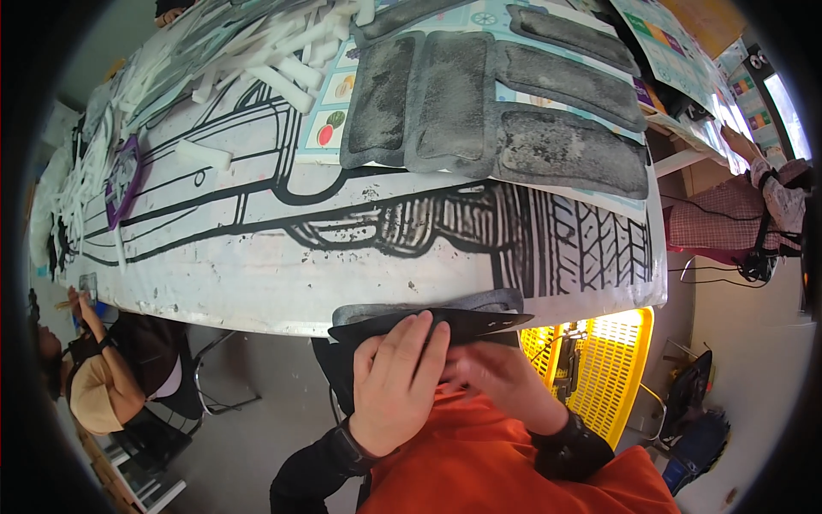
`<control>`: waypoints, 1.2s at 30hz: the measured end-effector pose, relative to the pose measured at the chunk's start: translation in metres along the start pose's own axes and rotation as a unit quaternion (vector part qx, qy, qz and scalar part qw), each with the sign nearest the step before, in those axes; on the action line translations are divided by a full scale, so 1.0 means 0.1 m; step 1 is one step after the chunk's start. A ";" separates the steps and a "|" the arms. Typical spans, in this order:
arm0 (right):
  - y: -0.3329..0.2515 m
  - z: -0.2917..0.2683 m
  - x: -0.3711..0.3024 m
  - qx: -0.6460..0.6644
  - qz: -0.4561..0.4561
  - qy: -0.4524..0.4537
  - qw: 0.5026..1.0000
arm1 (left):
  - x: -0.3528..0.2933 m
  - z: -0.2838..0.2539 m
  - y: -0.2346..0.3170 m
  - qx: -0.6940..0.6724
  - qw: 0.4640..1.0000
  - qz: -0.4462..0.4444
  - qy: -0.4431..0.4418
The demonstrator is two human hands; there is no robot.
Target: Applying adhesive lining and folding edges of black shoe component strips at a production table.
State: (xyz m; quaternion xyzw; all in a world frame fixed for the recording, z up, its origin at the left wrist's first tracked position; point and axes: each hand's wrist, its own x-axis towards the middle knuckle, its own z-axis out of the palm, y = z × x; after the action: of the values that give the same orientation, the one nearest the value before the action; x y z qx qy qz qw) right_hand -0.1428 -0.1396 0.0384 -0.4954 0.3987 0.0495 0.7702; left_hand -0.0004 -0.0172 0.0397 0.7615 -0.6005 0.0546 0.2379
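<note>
Head view: beside the table's (214, 301) near edge, the left hand (398, 385) clasps a black pad (484, 323) as the blurred right hand (492, 377), grip unreadable, apparently works it, the next move calling for a steady left hold.

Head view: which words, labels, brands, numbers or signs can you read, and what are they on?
None reads clearly.
Fruit-picture sheet: any captions are too small.
Coloured sheets, upper right: print too small.
Bright screen, far right: too blurred.
Held dark piece: pale marks too small to make out.
</note>
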 end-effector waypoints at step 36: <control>0.31 0.15 -0.19 0.219 -0.219 0.117 0.944 | 0.15 -0.45 -0.05 -0.302 0.928 -0.140 -0.169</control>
State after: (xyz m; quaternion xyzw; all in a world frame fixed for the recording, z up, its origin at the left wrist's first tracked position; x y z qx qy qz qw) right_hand -0.1625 -0.1059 0.0314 -0.3920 0.3688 -0.2673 0.7993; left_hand 0.0175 -0.0102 0.0831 0.7278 -0.5075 -0.2923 0.3567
